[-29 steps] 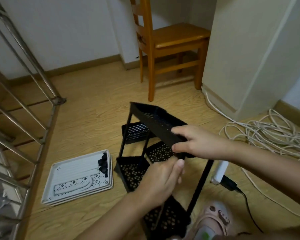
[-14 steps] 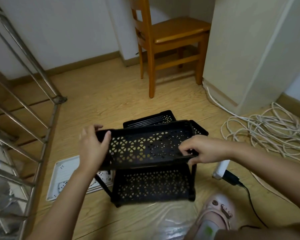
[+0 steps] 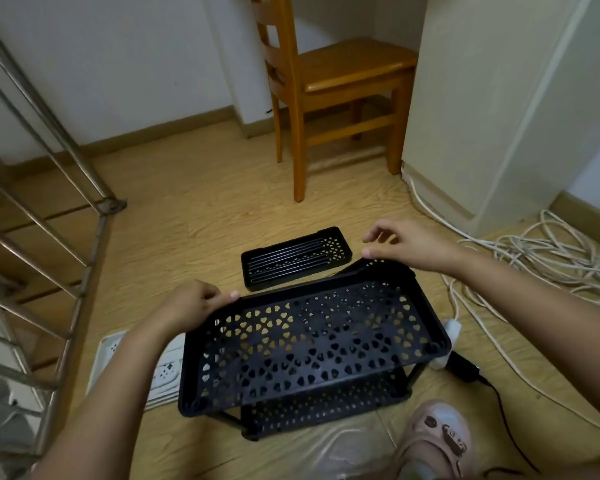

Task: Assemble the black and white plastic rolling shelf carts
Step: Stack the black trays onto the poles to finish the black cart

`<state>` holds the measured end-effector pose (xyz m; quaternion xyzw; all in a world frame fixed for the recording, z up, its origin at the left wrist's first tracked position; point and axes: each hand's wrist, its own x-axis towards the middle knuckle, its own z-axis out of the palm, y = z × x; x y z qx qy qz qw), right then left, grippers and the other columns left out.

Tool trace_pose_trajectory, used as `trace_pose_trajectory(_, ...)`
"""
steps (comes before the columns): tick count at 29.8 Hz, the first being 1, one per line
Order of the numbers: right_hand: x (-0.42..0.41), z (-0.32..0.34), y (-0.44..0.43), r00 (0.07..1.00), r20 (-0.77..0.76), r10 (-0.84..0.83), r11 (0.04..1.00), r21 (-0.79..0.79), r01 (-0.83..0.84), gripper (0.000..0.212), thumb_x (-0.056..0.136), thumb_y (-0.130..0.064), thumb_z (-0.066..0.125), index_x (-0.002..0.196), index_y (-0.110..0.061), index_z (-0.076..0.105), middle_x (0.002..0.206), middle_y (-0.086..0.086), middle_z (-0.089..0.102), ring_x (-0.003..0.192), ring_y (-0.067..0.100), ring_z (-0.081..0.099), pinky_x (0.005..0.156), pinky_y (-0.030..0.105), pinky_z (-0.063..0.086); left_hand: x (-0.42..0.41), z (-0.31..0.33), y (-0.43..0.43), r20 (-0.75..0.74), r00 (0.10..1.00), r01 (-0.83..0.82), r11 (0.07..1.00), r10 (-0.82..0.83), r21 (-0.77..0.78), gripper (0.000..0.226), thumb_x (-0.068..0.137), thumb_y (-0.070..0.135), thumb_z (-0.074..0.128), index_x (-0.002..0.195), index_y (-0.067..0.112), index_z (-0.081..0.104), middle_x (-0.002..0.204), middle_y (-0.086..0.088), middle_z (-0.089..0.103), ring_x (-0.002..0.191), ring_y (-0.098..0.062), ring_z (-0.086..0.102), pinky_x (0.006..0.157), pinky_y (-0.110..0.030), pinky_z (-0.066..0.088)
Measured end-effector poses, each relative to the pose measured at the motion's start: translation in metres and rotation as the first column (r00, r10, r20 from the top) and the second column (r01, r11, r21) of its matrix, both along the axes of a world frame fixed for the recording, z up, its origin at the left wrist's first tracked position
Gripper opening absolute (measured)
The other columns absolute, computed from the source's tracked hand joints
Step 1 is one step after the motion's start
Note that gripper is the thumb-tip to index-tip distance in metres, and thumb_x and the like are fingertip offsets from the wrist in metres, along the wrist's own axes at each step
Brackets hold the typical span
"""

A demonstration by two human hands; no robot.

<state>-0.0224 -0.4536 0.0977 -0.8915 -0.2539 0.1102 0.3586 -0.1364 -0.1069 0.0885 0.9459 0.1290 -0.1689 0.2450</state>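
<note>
Two tiers make up the black perforated plastic shelf cart point(image 3: 312, 337), which stands upright on the pale wood-grain floor point(image 3: 205, 209) just in front of the person. Its lower tray point(image 3: 326, 407) shows beneath the upper one, joined by short black posts.

In the head view, the left hand point(image 3: 194, 303) sits at the upper tray's far-left corner. Its fingers are curled and their tips touch the rim, but whether they actually clasp it cannot be told. The right hand point(image 3: 406, 244) hovers over the far-right corner, fingers loosely spread and holding nothing, the thumb just above the rim.

A loose black slatted plastic tray point(image 3: 295, 259) lies flat on the floor just beyond the cart. A stack of white plastic trays point(image 3: 160, 368) lies to the left, partly hidden by the left forearm. An orange-brown wooden chair point(image 3: 326, 81) stands farther back, a tangle of white cable point(image 3: 551, 265) lies to the right, and a steel railing point(image 3: 49, 168) runs along the left.
</note>
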Motion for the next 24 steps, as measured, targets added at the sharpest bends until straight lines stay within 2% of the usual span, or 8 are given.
trace_pose_trajectory(4, 0.043, -0.018, -0.008, 0.952, -0.287, -0.102, 0.989, 0.072, 0.128, 0.019, 0.091, -0.026, 0.062, 0.081, -0.011, 0.067, 0.084, 0.003, 0.071, 0.074, 0.012, 0.065, 0.073, 0.023, 0.050, 0.039, 0.013, 0.011, -0.166, 0.986, -0.015, 0.999, 0.007, -0.046, 0.058, 0.088, 0.059, 0.037, 0.082, 0.012, 0.072, 0.080, 0.000, 0.071, 0.078, -0.018, 0.066, 0.075, -0.030, 0.050)
trace_pose_trajectory(7, 0.084, -0.050, -0.012, 0.904, -0.356, -0.239, 0.957, 0.072, 0.282, 0.022, 0.094, -0.015, 0.057, 0.075, -0.011, 0.067, 0.076, 0.006, 0.069, 0.071, 0.018, 0.063, 0.078, 0.031, 0.052, 0.090, 0.007, 0.017, -0.171, 0.985, 0.004, 1.000, -0.006, -0.016, 0.042, 0.096, 0.039, 0.049, 0.079, 0.006, 0.069, 0.074, -0.004, 0.072, 0.071, -0.018, 0.067, 0.066, -0.027, 0.051)
trace_pose_trajectory(9, 0.106, -0.078, -0.012, 0.894, -0.344, -0.289, 0.950, 0.013, 0.312, 0.026, 0.096, -0.017, 0.052, 0.077, -0.010, 0.069, 0.075, 0.006, 0.070, 0.074, 0.020, 0.063, 0.085, 0.038, 0.051, 0.127, -0.006, 0.014, -0.132, 0.991, 0.029, 0.999, -0.025, 0.026, 0.040, 0.096, 0.036, 0.052, 0.075, 0.006, 0.068, 0.075, -0.006, 0.072, 0.073, -0.017, 0.067, 0.070, -0.029, 0.052)
trace_pose_trajectory(11, 0.125, -0.108, -0.010, 0.902, -0.291, -0.319, 0.948, -0.087, 0.307, 0.029, 0.099, -0.021, 0.047, 0.084, -0.012, 0.070, 0.086, 0.006, 0.071, 0.086, 0.021, 0.065, 0.092, 0.039, 0.047, 0.168, -0.025, 0.010, -0.120, 0.991, 0.069, 0.994, -0.058, 0.087, 0.041, 0.095, 0.039, 0.053, 0.079, 0.005, 0.070, 0.081, -0.007, 0.073, 0.080, -0.020, 0.067, 0.077, -0.032, 0.051)
trace_pose_trajectory(14, 0.144, -0.145, -0.003, 0.935, -0.194, -0.296, 0.920, -0.320, 0.225, 0.028, 0.098, -0.016, 0.043, 0.117, -0.014, 0.064, 0.122, 0.006, 0.063, 0.116, 0.023, 0.055, 0.096, 0.029, 0.038, 0.218, -0.067, 0.001, -0.176, 0.977, 0.147, 0.975, -0.117, 0.167, 0.038, 0.095, 0.037, 0.053, 0.083, 0.005, 0.069, 0.082, -0.009, 0.068, 0.078, -0.024, 0.062, 0.064, -0.028, 0.043)
trace_pose_trajectory(19, 0.165, -0.221, 0.007, 0.923, -0.280, -0.263, 0.831, -0.552, 0.069, 0.052, 0.094, -0.014, 0.046, 0.144, -0.021, 0.035, 0.141, 0.010, 0.046, 0.126, 0.026, 0.046, 0.101, 0.033, 0.037, 0.264, -0.161, -0.013, -0.373, 0.895, 0.339, 0.917, -0.246, 0.210, 0.035, 0.098, 0.027, 0.048, 0.066, 0.011, 0.047, 0.065, -0.003, 0.041, 0.058, -0.016, 0.039, 0.058, -0.030, 0.031)
trace_pose_trajectory(22, 0.170, -0.265, 0.016, 0.929, -0.290, -0.231, 0.836, -0.548, 0.037, 0.055, 0.094, -0.013, 0.046, 0.147, -0.019, 0.030, 0.145, 0.009, 0.040, 0.131, 0.025, 0.040, 0.108, 0.034, 0.032, 0.284, -0.196, -0.017, -0.372, 0.881, 0.389, 0.895, -0.293, 0.218, 0.023, 0.099, 0.022, 0.045, 0.101, 0.004, 0.059, 0.092, -0.006, 0.054, 0.086, -0.023, 0.052, 0.078, -0.034, 0.041)
trace_pose_trajectory(24, 0.171, -0.289, 0.019, 0.932, -0.271, -0.238, 0.842, -0.536, 0.059, 0.056, 0.094, -0.015, 0.047, 0.147, -0.019, 0.030, 0.146, 0.008, 0.039, 0.132, 0.023, 0.039, 0.110, 0.033, 0.031, 0.299, -0.217, -0.013, -0.322, 0.915, 0.321, 0.922, -0.244, 0.214, 0.036, 0.097, 0.023, 0.049, 0.128, 0.005, 0.048, 0.123, -0.012, 0.053, 0.109, -0.028, 0.053, 0.091, -0.036, 0.043)
